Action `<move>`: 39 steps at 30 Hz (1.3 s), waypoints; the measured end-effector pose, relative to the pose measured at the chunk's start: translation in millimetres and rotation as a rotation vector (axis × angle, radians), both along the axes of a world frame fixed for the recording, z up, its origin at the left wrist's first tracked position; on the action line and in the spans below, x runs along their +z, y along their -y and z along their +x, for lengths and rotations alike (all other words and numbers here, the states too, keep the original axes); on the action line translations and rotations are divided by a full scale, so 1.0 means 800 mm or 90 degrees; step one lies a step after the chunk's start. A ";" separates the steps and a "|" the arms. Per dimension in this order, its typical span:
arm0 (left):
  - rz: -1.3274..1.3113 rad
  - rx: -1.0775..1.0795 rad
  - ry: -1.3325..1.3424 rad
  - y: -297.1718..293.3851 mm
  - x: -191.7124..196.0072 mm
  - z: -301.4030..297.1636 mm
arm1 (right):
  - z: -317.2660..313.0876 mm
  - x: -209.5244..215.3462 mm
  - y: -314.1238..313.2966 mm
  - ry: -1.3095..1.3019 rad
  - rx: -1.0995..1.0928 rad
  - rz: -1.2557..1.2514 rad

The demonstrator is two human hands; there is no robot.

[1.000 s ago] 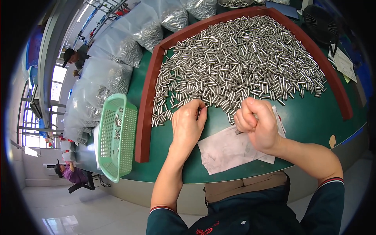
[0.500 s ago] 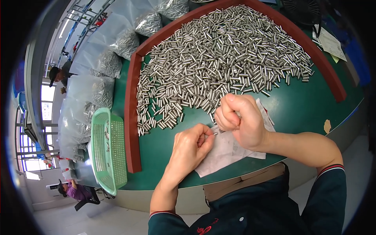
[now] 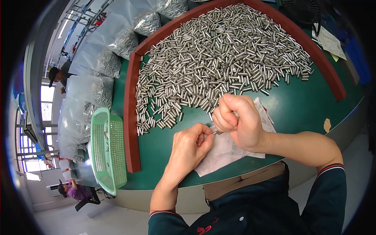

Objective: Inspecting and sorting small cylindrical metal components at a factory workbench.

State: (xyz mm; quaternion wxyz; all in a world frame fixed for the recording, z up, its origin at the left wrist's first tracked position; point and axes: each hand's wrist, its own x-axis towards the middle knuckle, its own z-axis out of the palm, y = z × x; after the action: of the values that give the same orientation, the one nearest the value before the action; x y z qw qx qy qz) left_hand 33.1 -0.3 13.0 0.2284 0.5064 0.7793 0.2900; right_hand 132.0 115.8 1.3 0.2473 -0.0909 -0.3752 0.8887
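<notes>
My left hand [image 3: 190,145] is closed, thumb and forefinger pinching a small shiny metal pin [image 3: 215,132] whose end sticks out toward the right. Just beside it my right hand [image 3: 239,121] is curled into a fist with the thumb on top; whatever its fingers hold is hidden beneath them. Under both hands lies a whitish, smudged cloth [image 3: 217,156] on the green table. Beyond them spreads a large heap of short metal cylinder pins [image 3: 223,58], with a few loose ones close to my right fist.
A dark red raised border [image 3: 132,117] frames the heap at left, back and right. Left of it stands a light green perforated basket [image 3: 111,156] with a few pins inside. Clear plastic bags of pins [image 3: 125,43] line the far left; a black fan [image 3: 301,11] and papers [image 3: 331,43] are back right.
Both hands stay almost in place; the right fist has shifted very slightly left, closer to the left fingertips. A little more of the pinched pin shows.
</notes>
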 end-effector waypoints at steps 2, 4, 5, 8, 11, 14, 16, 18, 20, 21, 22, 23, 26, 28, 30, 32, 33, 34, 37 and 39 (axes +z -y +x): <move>0.001 -0.001 -0.003 0.000 0.000 0.000 | 0.000 0.000 0.000 0.000 -0.002 -0.003; 0.004 0.001 0.004 0.000 0.000 0.000 | 0.000 0.000 0.000 -0.008 -0.002 -0.024; 0.006 0.003 0.010 0.000 -0.001 0.000 | 0.000 -0.001 0.000 -0.008 -0.002 -0.024; 0.005 -0.003 0.021 0.000 0.000 0.000 | 0.001 0.000 0.001 -0.009 0.007 -0.018; 0.021 -0.014 0.010 -0.001 -0.001 0.001 | 0.003 0.002 0.004 -0.009 0.005 0.020; 0.033 -0.017 -0.010 -0.003 -0.001 0.004 | 0.005 -0.001 0.009 0.001 -0.026 0.098; 0.024 -0.024 -0.025 -0.003 0.003 0.005 | 0.006 -0.003 0.011 -0.006 -0.024 0.150; 0.015 -0.030 -0.042 -0.001 0.007 0.006 | 0.008 0.001 0.016 0.001 -0.029 0.172; 0.024 -0.040 -0.035 0.000 0.005 0.004 | 0.007 0.004 0.018 0.010 -0.033 0.195; 0.024 -0.038 -0.035 0.000 0.005 0.003 | 0.005 0.005 0.019 0.003 -0.029 0.196; 0.025 -0.046 -0.033 0.000 0.004 0.002 | 0.005 0.007 0.020 -0.001 -0.027 0.198; 0.026 -0.054 -0.030 -0.001 0.004 0.002 | 0.003 0.009 0.020 0.000 -0.026 0.199; 0.011 -0.036 -0.005 -0.002 0.008 0.003 | -0.004 0.011 0.025 0.023 -0.065 0.211; 0.018 -0.037 -0.008 -0.004 0.008 0.003 | -0.003 0.012 0.024 0.032 -0.069 0.217; 0.015 -0.034 -0.015 -0.003 0.005 0.002 | -0.006 0.007 0.021 0.043 -0.085 0.218; 0.036 -0.034 -0.013 -0.003 0.002 0.002 | -0.007 0.009 0.012 0.039 -0.054 0.146; 0.051 -0.033 -0.006 -0.003 0.001 0.001 | -0.008 0.010 0.007 0.043 -0.051 0.123; 0.024 -0.028 -0.014 0.003 0.000 -0.003 | -0.012 0.016 0.002 0.031 -0.047 0.057; 0.066 0.047 0.345 0.007 0.001 -0.028 | -0.020 0.034 -0.029 -0.016 0.039 -0.065; 0.131 0.054 0.816 0.008 0.000 -0.037 | -0.027 0.042 -0.045 -0.006 0.097 -0.157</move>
State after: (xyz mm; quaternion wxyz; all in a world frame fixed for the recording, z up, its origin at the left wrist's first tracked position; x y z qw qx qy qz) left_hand 3.2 -6.4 12.8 0.5867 0.2210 0.4761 0.6166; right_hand 110.2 152.1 34.7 0.1676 -0.0877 -0.2677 0.9447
